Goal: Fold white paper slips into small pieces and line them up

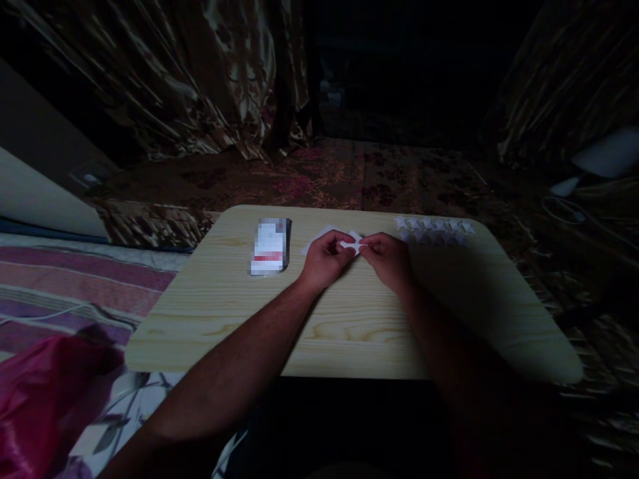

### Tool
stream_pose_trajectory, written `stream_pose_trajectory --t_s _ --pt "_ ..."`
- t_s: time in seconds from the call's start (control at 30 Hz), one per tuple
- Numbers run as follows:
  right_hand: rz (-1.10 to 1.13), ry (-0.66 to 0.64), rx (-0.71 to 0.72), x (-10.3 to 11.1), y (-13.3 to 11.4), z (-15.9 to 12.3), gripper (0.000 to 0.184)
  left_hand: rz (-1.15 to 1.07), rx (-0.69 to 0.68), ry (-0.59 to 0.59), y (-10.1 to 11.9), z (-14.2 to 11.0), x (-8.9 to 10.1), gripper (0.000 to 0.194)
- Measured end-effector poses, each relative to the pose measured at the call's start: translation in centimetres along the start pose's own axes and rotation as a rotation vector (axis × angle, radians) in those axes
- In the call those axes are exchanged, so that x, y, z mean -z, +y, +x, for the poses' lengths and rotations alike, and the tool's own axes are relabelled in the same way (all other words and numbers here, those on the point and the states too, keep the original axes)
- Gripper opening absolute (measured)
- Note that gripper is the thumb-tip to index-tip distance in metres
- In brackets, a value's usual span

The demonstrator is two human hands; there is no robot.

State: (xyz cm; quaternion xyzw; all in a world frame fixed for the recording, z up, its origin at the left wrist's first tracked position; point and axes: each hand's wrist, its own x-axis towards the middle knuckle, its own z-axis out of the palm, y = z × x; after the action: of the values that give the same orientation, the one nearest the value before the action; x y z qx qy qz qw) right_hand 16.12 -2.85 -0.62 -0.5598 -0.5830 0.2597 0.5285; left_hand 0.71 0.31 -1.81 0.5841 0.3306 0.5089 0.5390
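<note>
Over the middle of the wooden table (359, 332), both my hands meet on a small piece of folded white paper (355, 243). My left hand (327, 258) pinches its left side between thumb and fingers. My right hand (388, 258) pinches the right side the same way. A flat white sheet (314, 241) lies on the table just behind my left hand, partly hidden by it. To the right, several small folded white paper pieces (435, 225) lie in two rows near the table's far edge.
A phone (269, 246) with a blurred bright screen lies at the table's left. Pink cloth (54, 392) and a striped bedcover (124, 283) are on the left. Beyond the table hang patterned curtains (239, 80); a white lamp (609, 153) stands at the right.
</note>
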Motion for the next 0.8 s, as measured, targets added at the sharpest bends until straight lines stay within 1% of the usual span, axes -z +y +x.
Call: stream_pose_trajectory --t_s 0.07,0.13,0.17,0.27,0.3,0.33,0.43,0.5,0.63,0.7,0.8 --pt "-0.008 -0.002 0.012 -0.08 0.27 -0.01 0.014 0.022 0.036 0.024 0.31 -0.16 -0.17 0.019" --pt "-0.04 -0.001 0.036 -0.13 0.44 -0.06 0.013 0.023 0.069 0.034 0.71 -0.32 -0.38 0.02" --pt "-0.06 0.001 0.048 -0.14 0.49 -0.1 0.012 0.012 0.084 0.038 0.87 -0.38 -0.48 0.025" --pt "-0.104 0.008 0.079 -0.19 0.64 -0.21 0.011 -0.013 0.112 0.055 1.03 -0.38 -0.63 0.052" --pt "-0.111 0.007 0.089 -0.21 0.7 -0.23 0.01 -0.021 0.123 0.048 0.96 -0.33 -0.61 0.057" --pt "-0.116 0.005 0.101 -0.22 0.78 -0.24 0.01 -0.03 0.136 0.036 0.85 -0.27 -0.57 0.056" --pt "-0.146 -0.004 0.14 -0.19 1.01 -0.23 0.01 -0.016 0.203 -0.009 0.46 -0.13 -0.39 0.032" --pt "-0.169 -0.001 0.177 -0.13 1.05 -0.23 0.01 -0.004 0.238 -0.016 0.3 -0.1 -0.34 0.025" --pt "-0.206 0.011 0.266 0.05 0.73 -0.27 0.01 -0.028 0.242 0.006 0.29 -0.19 -0.46 0.022" --pt "-0.231 0.012 0.283 0.15 0.49 -0.31 0.009 -0.034 0.245 0.008 0.38 -0.24 -0.55 0.022" --pt "-0.255 0.013 0.288 0.24 0.3 -0.36 0.009 -0.04 0.259 -0.031 0.6 -0.27 -0.61 0.024"
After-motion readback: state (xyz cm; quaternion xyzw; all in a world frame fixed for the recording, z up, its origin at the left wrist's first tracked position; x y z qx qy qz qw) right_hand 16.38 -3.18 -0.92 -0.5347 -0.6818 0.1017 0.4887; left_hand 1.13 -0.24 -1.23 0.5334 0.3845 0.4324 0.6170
